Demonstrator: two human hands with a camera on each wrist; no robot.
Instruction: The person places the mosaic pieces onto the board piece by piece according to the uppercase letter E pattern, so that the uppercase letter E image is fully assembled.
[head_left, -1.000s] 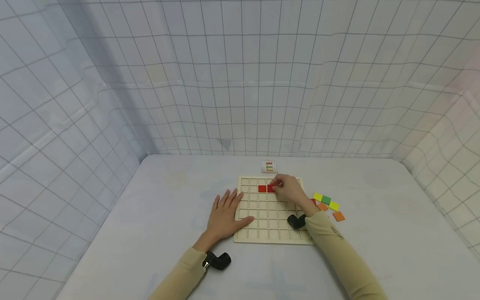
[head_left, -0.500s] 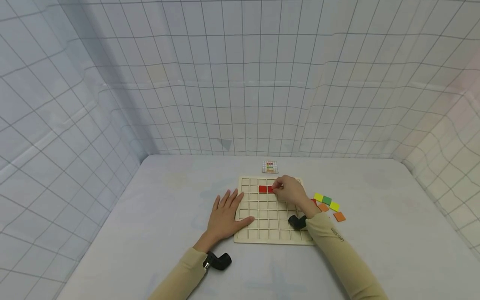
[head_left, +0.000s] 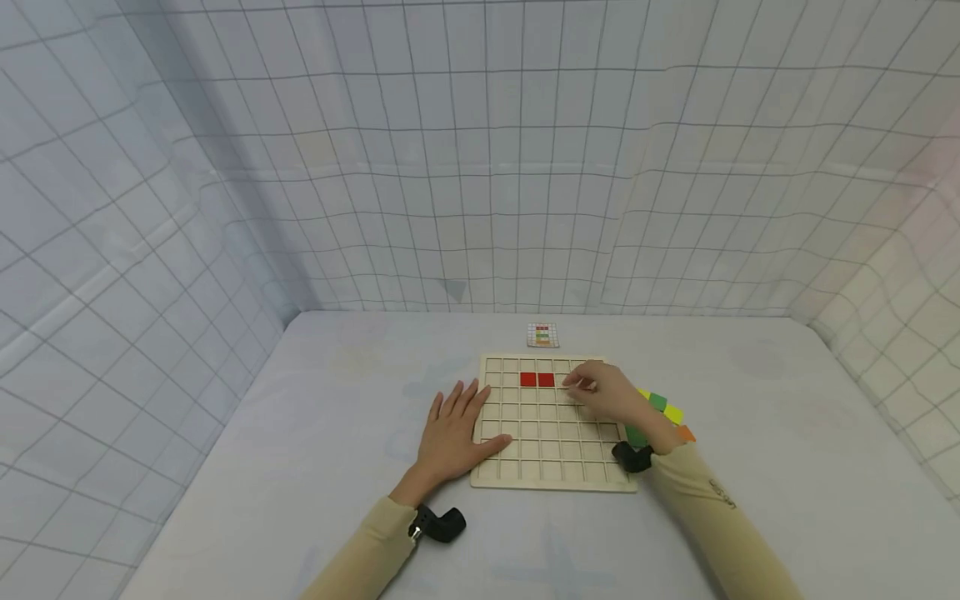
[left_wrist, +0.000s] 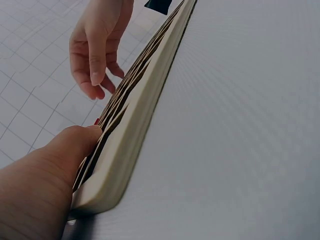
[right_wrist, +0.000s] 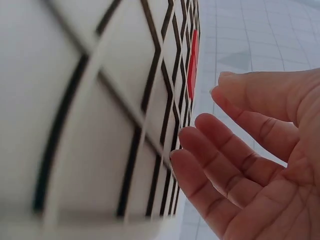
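I count two red tiles (head_left: 528,379) set side by side in the second row of the wooden grid board (head_left: 551,484), which lies at the centre of the lower half of the head frame. These are the only coloured tiles I can see on it, so I judge that the work is in an early stage. More loose tiles in yellow (head_left: 673,414), green (head_left: 636,436) and orange (head_left: 686,433) lie off the board, right of centre; the right forearm hides part of them, so I cannot tell their number. A small pattern card (head_left: 542,335) is just above the board in the frame, with red squares above other colours; it suggests to me that several rows are left to fill.

The right hand (head_left: 609,393) is over the board's right side. Its fingers (right_wrist: 230,142) are loosely bent, with a narrow gap between thumb and forefinger, and hold nothing that I see. The left hand (head_left: 450,435) rests at the board's left edge, its fingers spread wide, also holding nothing.

The worktop (head_left: 337,375) is pale and smooth-looking. Around it, white cloth walls (head_left: 495,150) with dark grid lines, somewhat wrinkled, fill the upper frame and both sides.
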